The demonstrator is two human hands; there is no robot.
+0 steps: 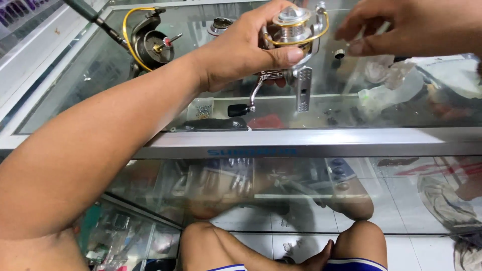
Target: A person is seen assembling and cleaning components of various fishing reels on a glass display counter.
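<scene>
Overhead, left hand (236, 47) grip closed on 1 silver reel (293, 30), right hand (401, 25) fingers loose, 2 reels total.

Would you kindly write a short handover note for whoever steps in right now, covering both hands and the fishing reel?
Left hand: closed around the silver fishing reel with the gold wire arm, held above the glass counter.
Right hand: close beside the reel's right side, fingertips pinched together; whether they hold a small part cannot be told.
A small dark cap lies on the glass just below. A second reel on a rod rests at the back left.
Done: reel lifted in hand. Left: unclear from this view.
</scene>
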